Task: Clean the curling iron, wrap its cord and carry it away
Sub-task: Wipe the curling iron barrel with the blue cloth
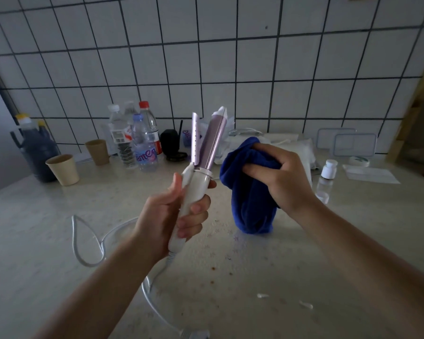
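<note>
View from the head camera as I monitor it remotely. A white tiled wall (230, 57) with dark grout fills the upper half; below it lies the pale table (47, 241).

My left hand (171, 211) holds the curling iron (206, 145) above the middle of the table, tip tilted up and slightly right. The grip is clamped round the white handle, with the thumb lying along the lever. The clamp plate stands apart from the purple barrel.

My right hand (277, 174) holds a bunched blue cloth (255, 209) just right of the iron, at barrel-base height. This grip is closed on the top of the cloth. The rest of the cloth hangs toward the table; I cannot tell whether it touches the surface. Cloth and barrel appear apart.

The white cord (88, 241) runs from the handle's base down onto the table. It loops out to the left and comes back toward the near edge, ending at the plug (196, 335).

Along the wall, from the left, stand a dark jug (36, 150), two paper cups (63, 170) and a cluster of plastic bottles (142, 145). At right are two clear lidded containers (353, 143) and a small white bottle (329, 169). Two white scraps (262, 295) lie near the front of the table.
</note>
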